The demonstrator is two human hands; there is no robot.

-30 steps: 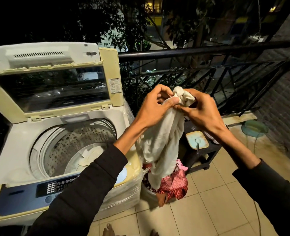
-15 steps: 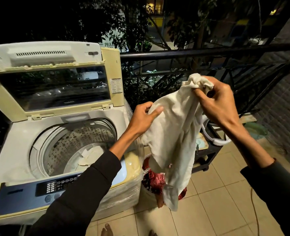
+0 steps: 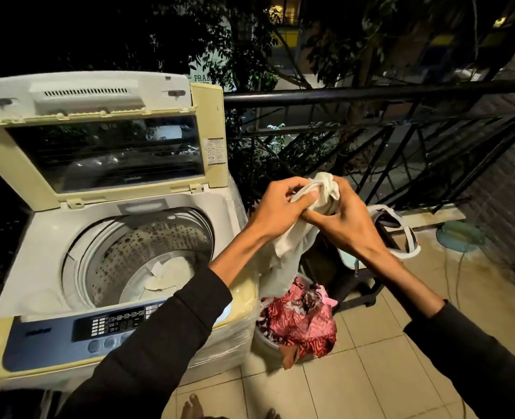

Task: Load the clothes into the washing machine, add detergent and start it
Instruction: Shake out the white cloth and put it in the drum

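A top-loading washing machine (image 3: 53, 237) stands at the left with its lid (image 3: 105, 131) raised. A pale garment (image 3: 165, 276) lies at the bottom of its drum. My left hand (image 3: 283, 207) and my right hand (image 3: 344, 219) meet to the right of the machine and both grip the bunched top of a white cloth (image 3: 289, 252), which hangs down between my forearms. Below it a white bucket (image 3: 265, 343) on the floor holds red patterned clothes (image 3: 301, 319).
A black metal railing (image 3: 371, 92) runs behind my hands. A dark low stand (image 3: 356, 285) is at the right with a white-strapped bag (image 3: 401, 231) and a pale blue lid on it. A green stool (image 3: 458, 237) is by the brick wall. Tiled floor lies below.
My hands, spread apart half a second ago with the cloth stretched between them, have come together and bunched its top. The cloth hangs shorter and narrower now.
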